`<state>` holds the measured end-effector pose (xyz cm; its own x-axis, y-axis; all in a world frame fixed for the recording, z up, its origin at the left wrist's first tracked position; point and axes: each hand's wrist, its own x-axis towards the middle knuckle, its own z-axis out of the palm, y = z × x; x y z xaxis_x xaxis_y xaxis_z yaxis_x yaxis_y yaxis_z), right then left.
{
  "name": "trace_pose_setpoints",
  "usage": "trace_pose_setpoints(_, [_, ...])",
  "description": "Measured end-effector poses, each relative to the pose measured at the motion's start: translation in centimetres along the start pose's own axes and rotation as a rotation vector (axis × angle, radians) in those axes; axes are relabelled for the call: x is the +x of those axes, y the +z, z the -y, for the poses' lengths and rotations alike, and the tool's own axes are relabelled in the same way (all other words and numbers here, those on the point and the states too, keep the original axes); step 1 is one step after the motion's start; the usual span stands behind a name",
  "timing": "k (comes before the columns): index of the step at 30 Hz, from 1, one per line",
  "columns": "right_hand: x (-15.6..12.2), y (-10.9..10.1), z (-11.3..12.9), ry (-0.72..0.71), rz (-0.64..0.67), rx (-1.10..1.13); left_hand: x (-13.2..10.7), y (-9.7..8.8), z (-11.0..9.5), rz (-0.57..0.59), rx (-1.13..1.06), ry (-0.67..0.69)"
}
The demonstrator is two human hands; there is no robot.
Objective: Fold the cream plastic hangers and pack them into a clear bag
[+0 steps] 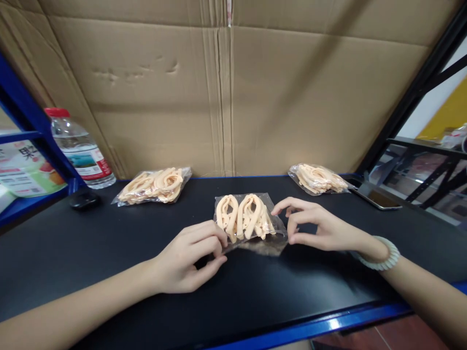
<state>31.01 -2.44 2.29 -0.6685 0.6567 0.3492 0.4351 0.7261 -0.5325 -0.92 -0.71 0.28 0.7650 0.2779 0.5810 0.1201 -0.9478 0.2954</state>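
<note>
A clear plastic bag (279, 227) lies on the black tabletop in front of me, with several peach-coloured looped plastic pieces (251, 216) inside it. My left hand (195, 255) is at the bag's lower left corner, its fingers curled and the thumb close to the index fingertip at the film's edge. On the other side, my right hand (315, 223) has its fingers spread apart. Its index finger is by the bag's right edge and its thumb is near the lower right corner. A pale beaded bracelet (386, 253) circles the right wrist.
Two similar filled bags stand farther back, a left bag (155, 185) and a right bag (318, 179). A water bottle (82, 150) and a small black object (85, 200) are at the left. A phone (377, 196) lies at the right. Cardboard (160, 97) walls the back.
</note>
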Motion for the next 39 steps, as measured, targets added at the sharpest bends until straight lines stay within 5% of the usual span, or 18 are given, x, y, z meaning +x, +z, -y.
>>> trace_pose_setpoints(9, [0.6,2.8,-1.1,0.415,-0.325,0.574,-0.1,1.2,-0.2,-0.233,-0.368,-0.577])
trace_pose_setpoints(13, [0.8,3.4,-1.5,0.425,-0.365,0.715,0.3,1.6,0.2,-0.309,-0.52,-0.665])
trace_pose_setpoints(18, [0.8,3.6,-2.1,0.358,-0.308,0.701,0.3,1.5,0.6,-0.318,-0.492,-0.668])
trace_pose_setpoints(25, [0.7,3.3,-2.2,0.356,-0.257,0.361,-0.2,1.2,0.2,-0.168,0.002,-0.564])
trace_pose_setpoints(33, [0.2,2.6,-2.1,0.328,-0.108,0.319,-0.3,0.3,-0.5,0.065,0.285,-0.405])
trace_pose_setpoints(39, [0.2,3.0,-2.2,0.196,-0.163,-0.017,-0.2,0.0,-0.2,0.103,0.36,-0.386])
